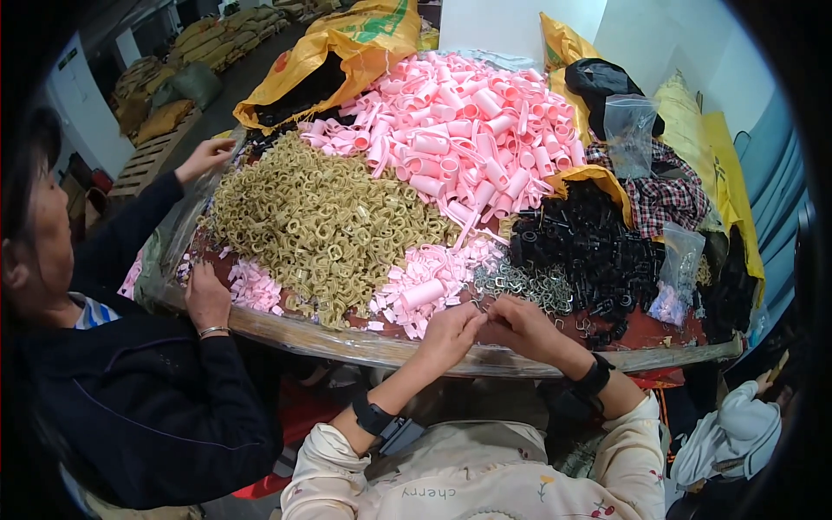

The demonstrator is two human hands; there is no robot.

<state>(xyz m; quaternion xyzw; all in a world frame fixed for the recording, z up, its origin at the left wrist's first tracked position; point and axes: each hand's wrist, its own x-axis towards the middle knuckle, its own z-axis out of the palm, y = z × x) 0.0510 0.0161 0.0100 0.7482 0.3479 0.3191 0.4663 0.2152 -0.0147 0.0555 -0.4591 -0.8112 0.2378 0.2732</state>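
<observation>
My left hand and my right hand meet over the near edge of the table, fingertips pinched close together. Whatever they hold is too small and too covered to make out. Just beyond them lies a heap of small bent metal clips. Left of that are small pink plastic pieces, with a pink tube resting on them. Black plastic parts are piled to the right of the metal clips.
Khaki ring-shaped parts and pink tubes with straps fill the table's middle and back. A yellow woven sack lies at the far left. Clear plastic bags sit at right. Beside me on the left, a co-worker works at the table.
</observation>
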